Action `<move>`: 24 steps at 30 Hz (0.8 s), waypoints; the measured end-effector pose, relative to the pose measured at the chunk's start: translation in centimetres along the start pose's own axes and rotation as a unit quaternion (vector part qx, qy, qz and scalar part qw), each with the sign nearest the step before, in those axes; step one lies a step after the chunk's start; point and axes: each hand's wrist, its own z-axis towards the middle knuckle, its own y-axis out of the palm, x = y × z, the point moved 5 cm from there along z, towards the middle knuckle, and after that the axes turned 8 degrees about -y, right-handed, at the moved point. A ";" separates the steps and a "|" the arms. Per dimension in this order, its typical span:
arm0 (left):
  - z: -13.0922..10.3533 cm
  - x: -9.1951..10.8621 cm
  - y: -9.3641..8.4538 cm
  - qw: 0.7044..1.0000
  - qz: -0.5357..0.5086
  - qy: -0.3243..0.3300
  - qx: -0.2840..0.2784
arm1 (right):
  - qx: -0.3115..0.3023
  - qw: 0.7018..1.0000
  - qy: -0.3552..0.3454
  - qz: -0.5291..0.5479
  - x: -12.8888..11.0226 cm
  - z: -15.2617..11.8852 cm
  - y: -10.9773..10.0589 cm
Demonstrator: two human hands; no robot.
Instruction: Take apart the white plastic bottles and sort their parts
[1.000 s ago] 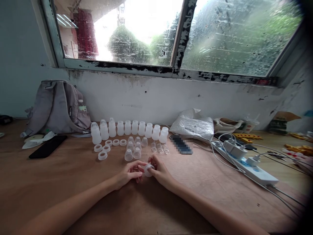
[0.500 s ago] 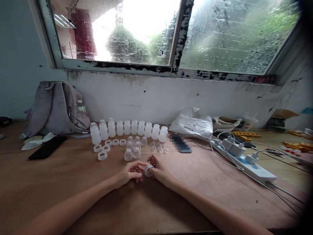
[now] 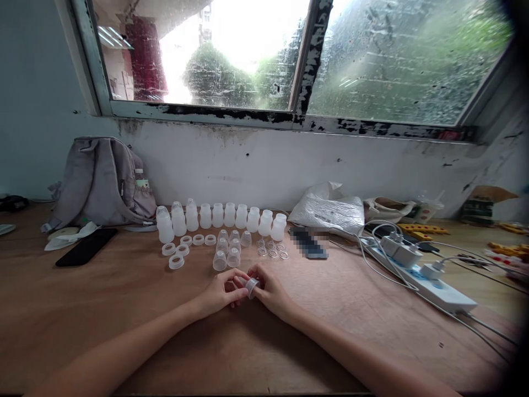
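Between my two hands is a translucent bottle collar ring [image 3: 251,284], tilted on its side above the table. My right hand [image 3: 269,289] grips it, with fingers around and inside it. My left hand [image 3: 223,292] pinches its left side between thumb and fingers. Whether a teat sits inside the ring is hidden by my fingers. Beyond my hands, several clear domed caps [image 3: 233,257] stand on the table. Loose collar rings [image 3: 176,262] lie to their left, and small clear teats [image 3: 273,253] lie to their right. Behind them runs a row of frosted baby bottles [image 3: 217,216], the leftmost ones capped.
A black phone [image 3: 86,247] lies at the left, before a grey backpack [image 3: 97,179]. At the right are a blurred-out flat object [image 3: 309,243], a silvery plastic bag [image 3: 326,209] and a white power strip [image 3: 442,289] with cables. The wooden table [image 3: 103,320] meets the wall below a window.
My left thumb and fingers have closed onto the collar ring, which has turned a little. The whole view has shifted slightly.
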 end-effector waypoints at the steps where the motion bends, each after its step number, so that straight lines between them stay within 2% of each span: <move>1: 0.0 0.1 -0.1 1.000 0.003 0.002 0.008 | -0.003 1.000 -0.002 0.002 -0.2 0.0 0.0; 6: 0.2 -0.1 -1.1 0.998 -0.032 -0.015 0.047 | -0.008 0.998 0.022 0.052 -0.4 0.0 0.0; 10: 0.3 -0.4 -1.4 0.996 -0.058 -0.040 0.051 | -0.023 0.995 0.038 0.088 -0.3 0.0 0.3; 19: 0.4 -0.3 -1.3 0.997 -0.042 -0.032 0.052 | -0.030 0.994 0.049 0.098 -0.1 -0.1 0.3; 24: 0.3 -0.2 -1.3 0.997 -0.003 -0.009 0.076 | -0.032 0.994 0.045 0.093 0.2 -0.1 0.4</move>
